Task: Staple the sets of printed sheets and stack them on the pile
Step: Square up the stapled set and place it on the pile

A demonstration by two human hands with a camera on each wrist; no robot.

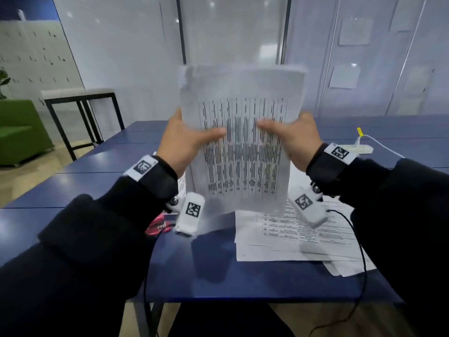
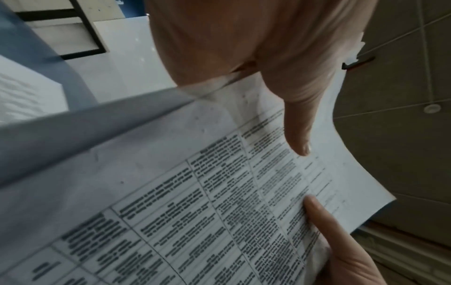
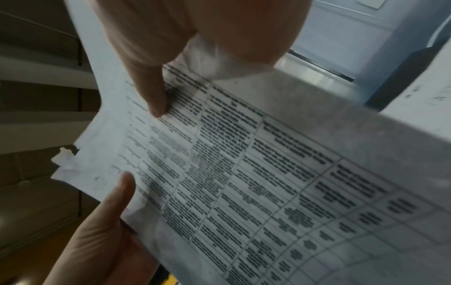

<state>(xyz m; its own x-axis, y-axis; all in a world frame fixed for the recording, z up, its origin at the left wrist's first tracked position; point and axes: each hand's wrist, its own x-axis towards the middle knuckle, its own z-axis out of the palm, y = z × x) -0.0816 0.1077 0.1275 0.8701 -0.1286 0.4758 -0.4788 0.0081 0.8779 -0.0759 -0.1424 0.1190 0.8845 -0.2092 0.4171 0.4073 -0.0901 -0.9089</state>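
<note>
Printed white paper sheets [image 1: 239, 152], a table-covered set, stand upright above the blue table [image 1: 213, 268], pinched at their sides by the left hand [image 1: 187, 142] and right hand [image 1: 295, 139]. Squaring looks underway; next comes reaching the red stapler [image 1: 159, 226].

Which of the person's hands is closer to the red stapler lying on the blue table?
Left. The left hand grips the upright printed sheets above the red stapler; the right hand holds their far side.

no legible text on the blurred printed sheets [image 1: 243, 142] or the wrist markers [image 1: 193, 209]
</note>
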